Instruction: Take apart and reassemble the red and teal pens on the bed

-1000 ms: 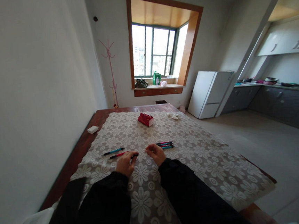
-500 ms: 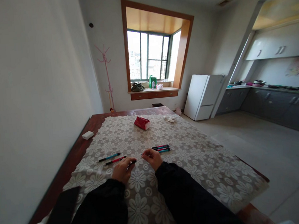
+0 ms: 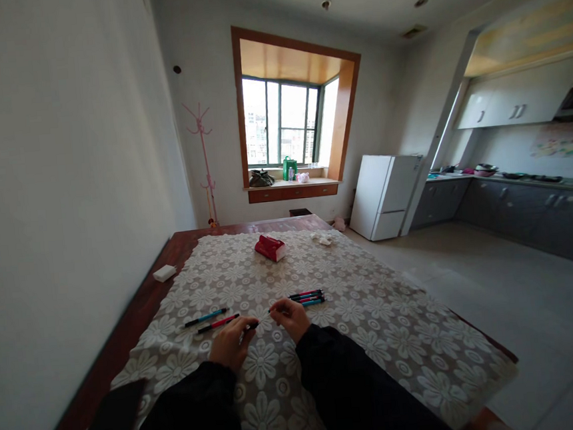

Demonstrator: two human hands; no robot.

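Over the patterned tablecloth (image 3: 304,361), my left hand (image 3: 231,342) is closed on a dark pen part (image 3: 251,326) that sticks out toward the right. My right hand (image 3: 290,316) is pinched just across from it, with a small thin piece at its fingertips, too small to make out. A blue pen (image 3: 206,318) and a red pen (image 3: 218,324) lie beside my left hand. Several blue and red pens (image 3: 308,298) lie side by side just beyond my right hand.
A red tissue pack (image 3: 270,248) lies farther back, with crumpled white tissue (image 3: 321,239) to its right. A white box (image 3: 164,273) rests on the table's left wooden edge (image 3: 146,301). A dark flat object (image 3: 109,424) lies at the near left.
The view has tilted upward, so the table things sit lower in the picture. Both hands stay pinched and close together, with a slightly wider gap between them.
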